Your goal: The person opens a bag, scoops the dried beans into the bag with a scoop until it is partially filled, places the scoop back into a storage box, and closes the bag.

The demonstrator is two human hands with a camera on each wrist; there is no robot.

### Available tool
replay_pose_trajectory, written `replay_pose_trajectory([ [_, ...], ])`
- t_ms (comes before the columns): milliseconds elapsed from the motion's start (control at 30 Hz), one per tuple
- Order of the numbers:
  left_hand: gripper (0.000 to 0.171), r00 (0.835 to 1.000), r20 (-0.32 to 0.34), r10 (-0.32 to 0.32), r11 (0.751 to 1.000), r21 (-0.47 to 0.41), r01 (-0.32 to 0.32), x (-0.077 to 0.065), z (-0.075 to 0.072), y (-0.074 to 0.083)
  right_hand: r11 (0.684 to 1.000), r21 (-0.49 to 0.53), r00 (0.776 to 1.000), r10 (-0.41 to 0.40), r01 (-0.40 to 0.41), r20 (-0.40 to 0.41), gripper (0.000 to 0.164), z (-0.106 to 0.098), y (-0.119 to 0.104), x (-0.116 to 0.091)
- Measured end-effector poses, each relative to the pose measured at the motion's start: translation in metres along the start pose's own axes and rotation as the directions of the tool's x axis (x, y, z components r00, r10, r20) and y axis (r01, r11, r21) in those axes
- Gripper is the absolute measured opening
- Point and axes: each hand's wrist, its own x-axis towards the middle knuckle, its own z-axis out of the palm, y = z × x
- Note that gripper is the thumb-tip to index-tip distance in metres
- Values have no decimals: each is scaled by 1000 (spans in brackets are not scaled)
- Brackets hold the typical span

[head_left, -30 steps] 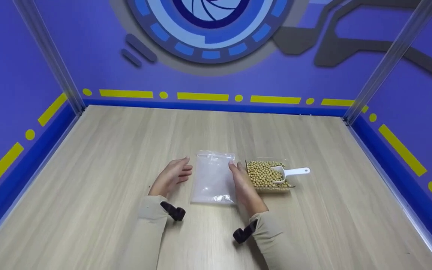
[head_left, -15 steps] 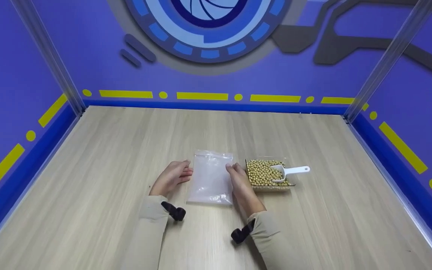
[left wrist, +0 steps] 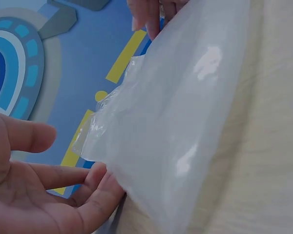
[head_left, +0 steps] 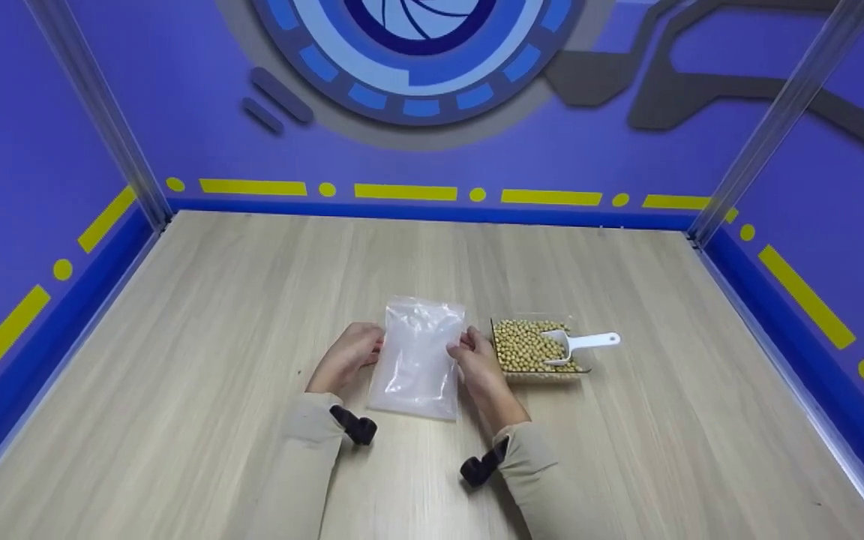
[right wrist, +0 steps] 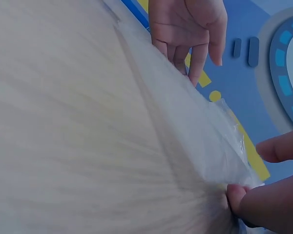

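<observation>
No readable text, label, brand, number or sign is showing in any of the three views.

From above, the head view faced forward and down; both wrist views, tilted and close, shared the bag [left wrist: 166, 117] and, seemingly, tabletop [head_left: 267, 292].
</observation>
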Motion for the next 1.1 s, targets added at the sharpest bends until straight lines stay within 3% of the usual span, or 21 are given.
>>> replay_pose_trajectory([
  [267,42,996,-33,81,993,88,-78,-1,0,-4,998,10,996,-67,67,51,65,3,1,2],
  [400,40,990,-75,116,987,117,-107,-1,0,-4,998,23,998,-52,51,29,64,5,-2,-1],
  [633,29,965,-159,207,959,230,-168,-4,-1,3,998,16,997,-67,66,24,60,6,-13,-5],
  [1100,18,924,-214,316,946,152,-288,-13,2,16,987,-109,989,-112,122,92,42,-8,-33,-12],
])
